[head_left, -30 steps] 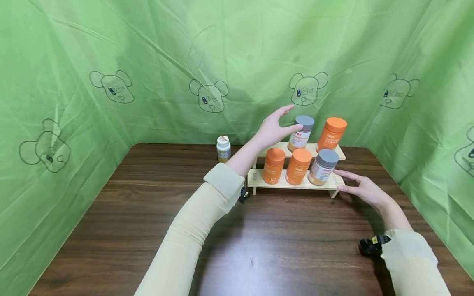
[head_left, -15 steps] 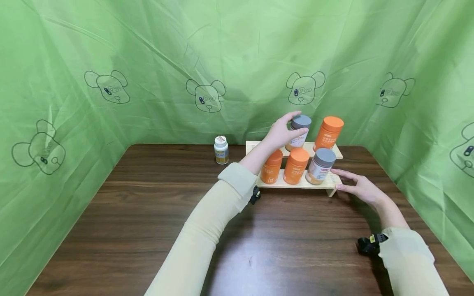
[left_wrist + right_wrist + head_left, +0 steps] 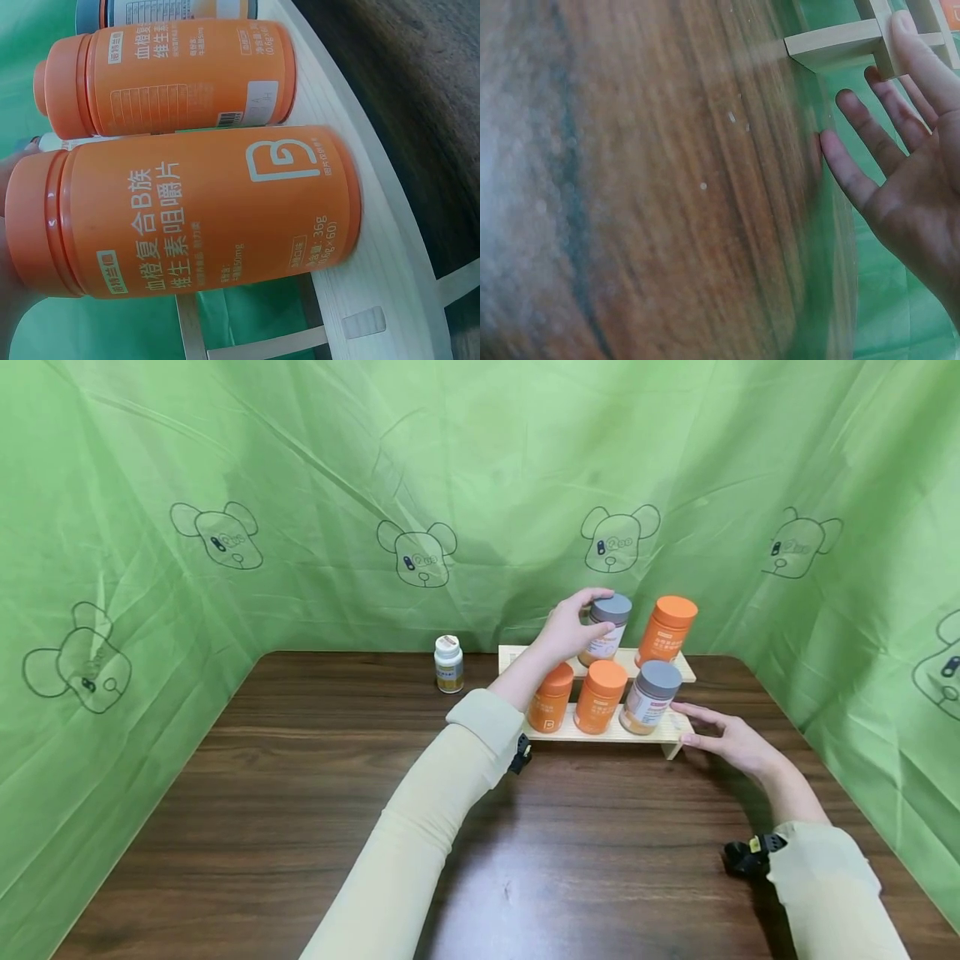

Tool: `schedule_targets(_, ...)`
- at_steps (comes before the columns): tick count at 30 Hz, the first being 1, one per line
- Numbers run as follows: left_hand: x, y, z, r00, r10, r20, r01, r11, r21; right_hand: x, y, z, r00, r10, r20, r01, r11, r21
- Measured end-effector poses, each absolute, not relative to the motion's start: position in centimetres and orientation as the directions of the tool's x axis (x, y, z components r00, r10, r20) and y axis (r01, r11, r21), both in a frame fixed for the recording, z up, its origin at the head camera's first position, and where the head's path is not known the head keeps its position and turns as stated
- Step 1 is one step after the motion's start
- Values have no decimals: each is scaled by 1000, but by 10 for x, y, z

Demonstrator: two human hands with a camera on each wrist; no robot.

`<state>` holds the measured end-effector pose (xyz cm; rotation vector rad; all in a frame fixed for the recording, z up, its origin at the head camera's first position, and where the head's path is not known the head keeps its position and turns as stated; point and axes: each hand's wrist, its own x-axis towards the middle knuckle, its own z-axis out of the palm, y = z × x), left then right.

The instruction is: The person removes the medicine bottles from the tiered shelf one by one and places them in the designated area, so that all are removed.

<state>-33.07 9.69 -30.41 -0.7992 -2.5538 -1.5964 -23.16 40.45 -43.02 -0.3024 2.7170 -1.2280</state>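
Observation:
On the upper tier of a wooden two-tier stand [image 3: 686, 725], my left hand [image 3: 564, 631] grips a jar with a grey lid [image 3: 612, 610], thumb at the front of the lid and fingers behind it. Beside that jar, an orange jar [image 3: 666, 631] leans slightly in this view. The lower tier bears two orange jars, one nearer the left [image 3: 202, 217] and one in the middle [image 3: 599, 697], plus a second grey-lidded jar [image 3: 650, 697]. My right hand [image 3: 731, 745] touches the stand's right end, its thumb [image 3: 922, 56] on the wood and its fingers spread loosely.
A small white bottle [image 3: 448, 665] stands on the dark wooden table [image 3: 300, 793] left of the stand. Green cloth [image 3: 322, 468] with bear drawings hangs behind and along both sides.
My left hand has moved right and slightly down, and its fingers have closed around the grey-lidded jar. The right hand stays at the stand's end. The head view has shifted slightly.

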Motion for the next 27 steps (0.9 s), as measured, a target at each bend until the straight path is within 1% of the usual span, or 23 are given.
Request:
schedule_targets(9, -332, 99, -303, -883, 368, 291, 417, 327, 848, -233, 406, -429, -970, -239, -47, -124, 650, -750)
schedule_targets(27, -324, 83, -299, -874, 357, 331, 448, 324, 833, -234, 407, -433, -967, -248, -56, -125, 658, -742)
